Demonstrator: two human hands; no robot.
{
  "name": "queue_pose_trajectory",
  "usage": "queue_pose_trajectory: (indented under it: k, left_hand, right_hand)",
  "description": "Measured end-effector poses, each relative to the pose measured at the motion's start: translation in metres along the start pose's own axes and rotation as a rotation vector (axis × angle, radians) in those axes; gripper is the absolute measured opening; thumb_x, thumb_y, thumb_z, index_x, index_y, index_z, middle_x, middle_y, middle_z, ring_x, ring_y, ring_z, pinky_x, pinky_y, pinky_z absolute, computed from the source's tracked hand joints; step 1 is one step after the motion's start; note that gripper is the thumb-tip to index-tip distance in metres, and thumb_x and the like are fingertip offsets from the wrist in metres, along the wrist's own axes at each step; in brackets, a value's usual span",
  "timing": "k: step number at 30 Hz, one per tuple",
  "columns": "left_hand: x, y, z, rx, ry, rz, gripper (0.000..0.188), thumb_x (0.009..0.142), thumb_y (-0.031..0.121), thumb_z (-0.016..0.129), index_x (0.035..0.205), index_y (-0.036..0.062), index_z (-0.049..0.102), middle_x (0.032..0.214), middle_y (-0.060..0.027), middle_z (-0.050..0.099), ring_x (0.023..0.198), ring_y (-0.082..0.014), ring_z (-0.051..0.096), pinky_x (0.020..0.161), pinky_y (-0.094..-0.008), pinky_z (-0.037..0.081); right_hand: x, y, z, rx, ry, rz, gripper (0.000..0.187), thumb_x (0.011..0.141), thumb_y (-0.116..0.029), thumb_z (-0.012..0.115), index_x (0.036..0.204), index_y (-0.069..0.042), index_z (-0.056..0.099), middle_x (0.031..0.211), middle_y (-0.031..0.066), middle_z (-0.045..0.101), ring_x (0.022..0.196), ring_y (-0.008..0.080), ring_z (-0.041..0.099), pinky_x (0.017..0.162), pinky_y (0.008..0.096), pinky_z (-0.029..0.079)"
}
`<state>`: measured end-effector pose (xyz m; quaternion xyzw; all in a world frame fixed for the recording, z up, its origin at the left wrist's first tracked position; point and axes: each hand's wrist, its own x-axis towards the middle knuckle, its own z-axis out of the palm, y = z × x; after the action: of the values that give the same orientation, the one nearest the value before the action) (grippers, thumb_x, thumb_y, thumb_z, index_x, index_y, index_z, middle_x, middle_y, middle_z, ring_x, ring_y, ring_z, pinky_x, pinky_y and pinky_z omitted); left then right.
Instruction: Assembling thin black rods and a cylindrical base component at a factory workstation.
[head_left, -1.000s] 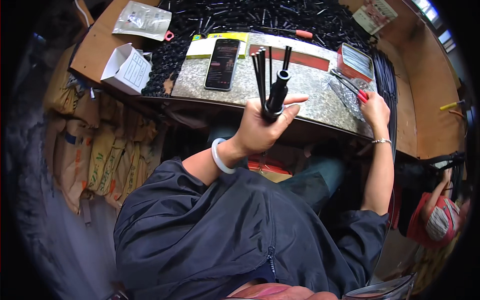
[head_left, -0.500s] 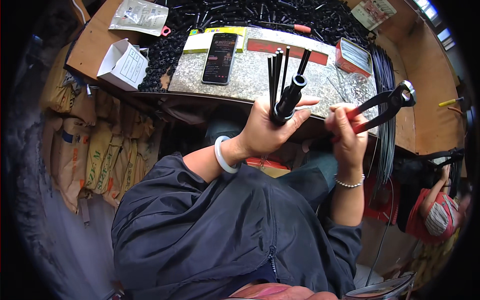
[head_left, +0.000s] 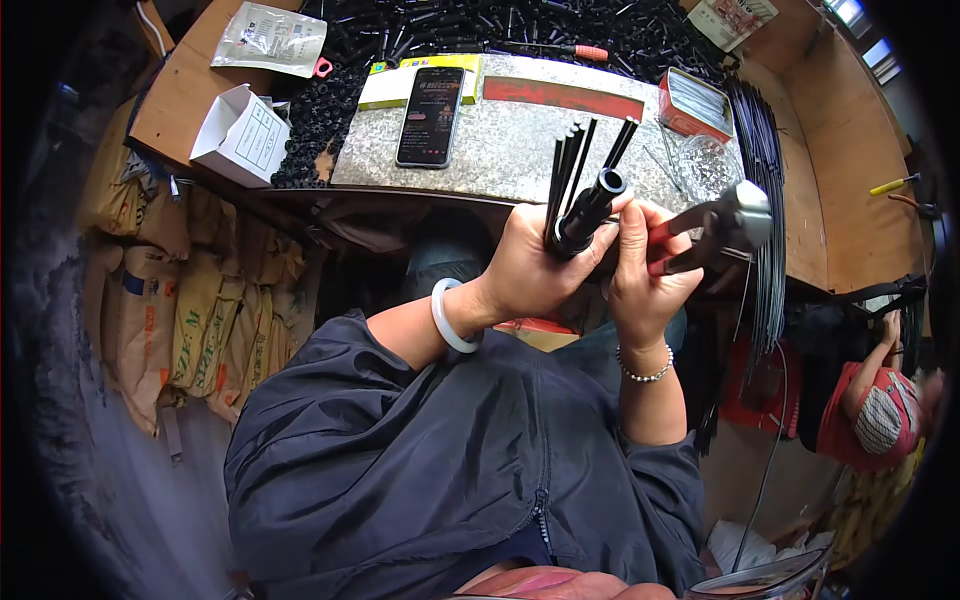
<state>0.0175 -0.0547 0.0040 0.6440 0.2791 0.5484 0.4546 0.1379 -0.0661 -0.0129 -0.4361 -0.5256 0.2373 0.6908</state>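
My left hand (head_left: pixel 525 268) is closed round a black hollow tube (head_left: pixel 590 215) whose round open end points up and away from me. Several thin black rods (head_left: pixel 562 170) fan out of the same fist beside the tube. In my right hand (head_left: pixel 648 275) is a pair of pincers (head_left: pixel 738 222) with red handles; their head, blurred by motion, points off to the right. The right thumb and forefinger come together next to the tube, close to my left thumb. Whether they pinch a small piece there is hidden.
A phone (head_left: pixel 430 118) lies on the speckled work board (head_left: pixel 375 155). Black parts (head_left: pixel 450 30) heap up behind it. At the right stand a red-edged tin (head_left: pixel 697 103) and a bundle of long dark wires (head_left: pixel 765 200). A white carton (head_left: pixel 242 135) stands left. Another person (head_left: pixel 875 410) sits far right.
My right hand has come left and in against the left hand, bringing the pincers with it. The tube and rods have shifted slightly right and down in my left hand.
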Motion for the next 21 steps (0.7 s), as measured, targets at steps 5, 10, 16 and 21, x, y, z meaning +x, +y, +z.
queue_pose_trajectory:
  k: [5,10,16,21]
  left_hand:
    - [0.0,0.0,-0.006,0.045,-0.04,0.017,0.026,0.086,0.001,0.059,0.111,-0.0029,0.062,0.088,-0.0088,0.068,0.078,-0.0085,0.062,0.068,-0.0245,0.05]
    - [0.002,0.01,-0.014,-0.029,0.032,-0.164,0.029,0.089,0.002,0.055,0.117,-0.0031,0.058,0.073,0.0019,0.06,0.062,-0.0011,0.05,0.053,-0.0177,0.039]
    - [-0.003,-0.009,-0.016,-0.128,0.033,0.001,0.035,0.088,0.014,0.061,0.117,-0.004,0.058,0.072,0.0037,0.056,0.062,-0.0014,0.045,0.054,-0.0182,0.037]
    - [-0.003,-0.006,-0.019,-0.157,0.009,-0.029,0.04,0.086,0.02,0.065,0.117,-0.0047,0.058,0.072,0.004,0.055,0.064,-0.0019,0.044,0.055,-0.0191,0.037]
  right_hand:
    - [0.0,-0.01,0.004,0.165,-0.012,0.136,0.008,0.089,-0.004,0.059,0.09,0.004,0.062,0.065,-0.0012,0.054,0.055,0.003,0.045,0.05,0.0166,0.034]
    - [-0.006,-0.011,0.006,0.0,-0.027,0.033,0.009,0.088,-0.003,0.06,0.092,0.004,0.062,0.069,0.0017,0.056,0.057,0.0055,0.047,0.052,0.0198,0.037]
    - [0.004,-0.008,0.017,-0.101,-0.176,-0.588,0.022,0.071,-0.003,0.074,0.091,-0.002,0.065,0.069,0.0069,0.061,0.055,0.0185,0.055,0.053,0.0277,0.044]
    - [0.007,-0.012,0.019,-0.104,-0.225,-0.621,0.016,0.076,0.002,0.07,0.092,0.003,0.064,0.069,0.0084,0.059,0.058,0.0182,0.053,0.055,0.0274,0.044]
